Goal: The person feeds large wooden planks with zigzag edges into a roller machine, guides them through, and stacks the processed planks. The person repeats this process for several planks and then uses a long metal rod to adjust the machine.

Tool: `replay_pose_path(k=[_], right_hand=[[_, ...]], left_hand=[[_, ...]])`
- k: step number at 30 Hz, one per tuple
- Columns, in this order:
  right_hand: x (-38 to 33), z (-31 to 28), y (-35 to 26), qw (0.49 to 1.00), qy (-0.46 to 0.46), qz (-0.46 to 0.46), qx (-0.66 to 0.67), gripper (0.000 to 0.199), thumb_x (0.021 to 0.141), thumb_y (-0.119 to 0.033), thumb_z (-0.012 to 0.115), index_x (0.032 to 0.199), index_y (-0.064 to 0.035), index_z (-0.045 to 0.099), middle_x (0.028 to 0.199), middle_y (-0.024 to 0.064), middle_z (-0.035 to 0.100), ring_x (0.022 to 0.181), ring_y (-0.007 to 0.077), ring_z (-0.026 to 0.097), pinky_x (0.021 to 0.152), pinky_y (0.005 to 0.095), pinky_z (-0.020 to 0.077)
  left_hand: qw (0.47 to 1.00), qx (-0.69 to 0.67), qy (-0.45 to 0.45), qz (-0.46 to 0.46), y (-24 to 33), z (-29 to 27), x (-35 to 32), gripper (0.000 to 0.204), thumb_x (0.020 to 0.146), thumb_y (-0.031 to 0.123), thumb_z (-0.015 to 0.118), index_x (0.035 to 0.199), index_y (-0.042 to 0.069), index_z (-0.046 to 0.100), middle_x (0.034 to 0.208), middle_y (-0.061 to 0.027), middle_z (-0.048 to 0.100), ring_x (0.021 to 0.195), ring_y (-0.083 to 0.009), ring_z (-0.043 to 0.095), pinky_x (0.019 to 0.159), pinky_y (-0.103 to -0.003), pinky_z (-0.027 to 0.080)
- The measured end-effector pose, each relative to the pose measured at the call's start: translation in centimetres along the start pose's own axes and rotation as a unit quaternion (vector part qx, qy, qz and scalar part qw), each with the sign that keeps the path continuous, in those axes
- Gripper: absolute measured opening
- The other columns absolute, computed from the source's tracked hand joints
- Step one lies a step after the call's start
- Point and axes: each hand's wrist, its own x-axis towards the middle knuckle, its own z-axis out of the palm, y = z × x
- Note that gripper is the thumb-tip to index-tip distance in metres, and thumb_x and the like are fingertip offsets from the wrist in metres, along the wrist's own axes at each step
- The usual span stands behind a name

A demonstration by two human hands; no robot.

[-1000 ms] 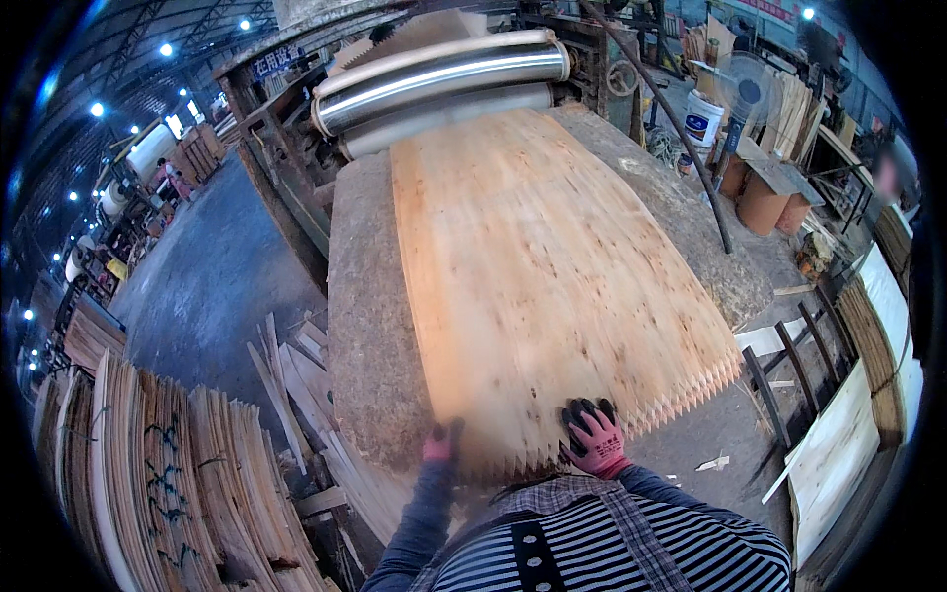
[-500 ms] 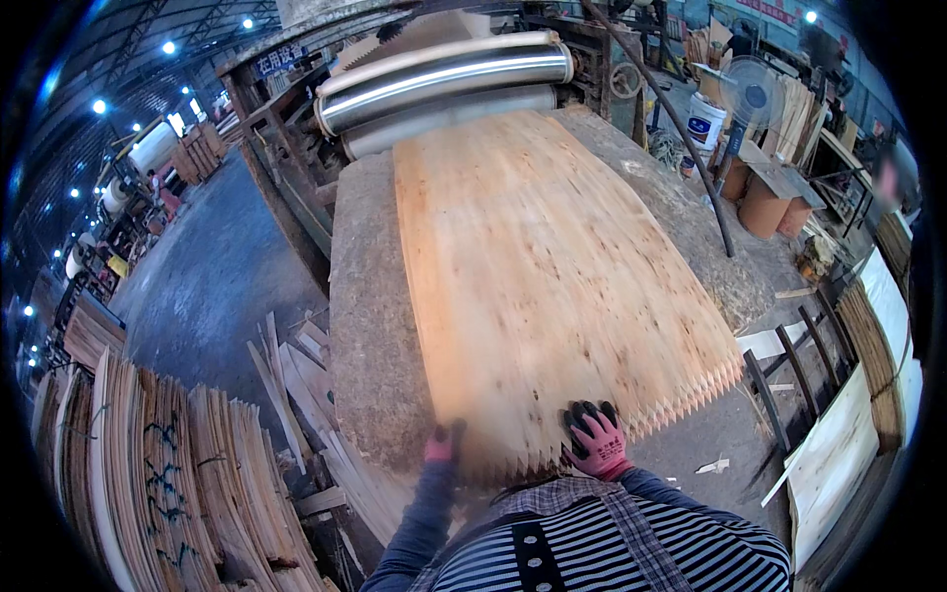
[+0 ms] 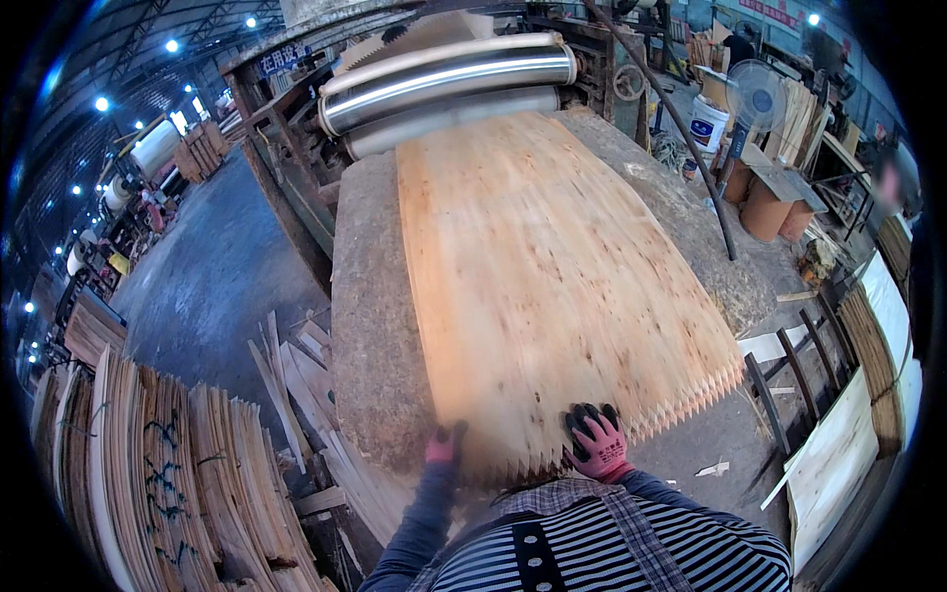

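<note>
A large pale wood veneer sheet [image 3: 552, 286] with a zigzag-cut near edge lies on a rough grey table [image 3: 370, 326]. Its far end sits under a pair of metal rollers [image 3: 444, 84]. My left hand [image 3: 444, 444], in a red and black glove, grips the sheet's near left corner at the table edge. Flat on the sheet's near edge rests my right hand [image 3: 595, 441], in the same kind of glove, with fingers spread. My striped shirt fills the bottom of the view.
Stacks of veneer sheets [image 3: 168, 474] stand at lower left, with loose strips [image 3: 296, 375] beside the table. A slanted metal bar [image 3: 681, 128], a fan [image 3: 755, 94], buckets and wood panels [image 3: 838, 454] are on the right. A dark floor aisle [image 3: 207, 276] runs on the left.
The veneer sheet appears blurred along its length and has shifted slightly on the table. Both hands stay at its near edge.
</note>
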Motion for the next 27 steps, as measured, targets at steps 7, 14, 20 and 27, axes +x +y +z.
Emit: replay_pose_path(k=[7,14,20,27], right_hand=[[0.1,0.0,-0.1,1.0,-0.003,-0.002,0.003,0.043,0.061,-0.042,0.062,0.096,-0.0165,0.059,0.106,0.0101,0.05,0.098,0.0312,0.044,0.087,0.0488,0.0311],[0.0,0.1,0.0,1.0,0.007,0.003,0.004,0.043,0.06,-0.042,0.062,0.095,-0.017,0.059,0.105,0.0092,0.051,0.098,0.0291,0.044,0.088,0.0501,0.0296],[-0.1,0.2,0.1,1.0,0.005,0.001,0.006,0.043,0.06,-0.042,0.062,0.095,-0.0169,0.059,0.105,0.0093,0.051,0.099,0.0296,0.044,0.088,0.0509,0.0293],[-0.1,0.2,0.2,1.0,0.003,0.002,0.017,0.042,0.061,-0.042,0.062,0.094,-0.0163,0.06,0.104,0.0099,0.052,0.098,0.0305,0.044,0.088,0.0512,0.0291]], left_hand=[[1.0,0.012,-0.011,0.002,-3.7,0.5,2.0,0.058,0.07,0.05,0.055,0.101,0.001,0.055,0.101,-0.0177,0.056,0.097,-0.0296,0.051,0.082,-0.036,0.039],[1.0,0.021,0.008,-0.001,-4.1,1.0,2.3,0.041,0.074,0.035,0.06,0.098,0.002,0.058,0.092,-0.008,0.061,0.083,-0.0154,0.056,0.073,-0.028,0.042],[0.999,0.042,0.032,0.002,-5.5,1.4,3.0,0.039,0.074,0.033,0.061,0.098,0.002,0.058,0.091,-0.0081,0.061,0.082,-0.0148,0.056,0.072,-0.027,0.042],[1.0,0.008,0.015,0.007,-5.1,1.3,2.8,0.039,0.073,0.031,0.062,0.097,0.001,0.058,0.089,-0.0079,0.061,0.08,-0.0144,0.056,0.071,-0.027,0.043]])
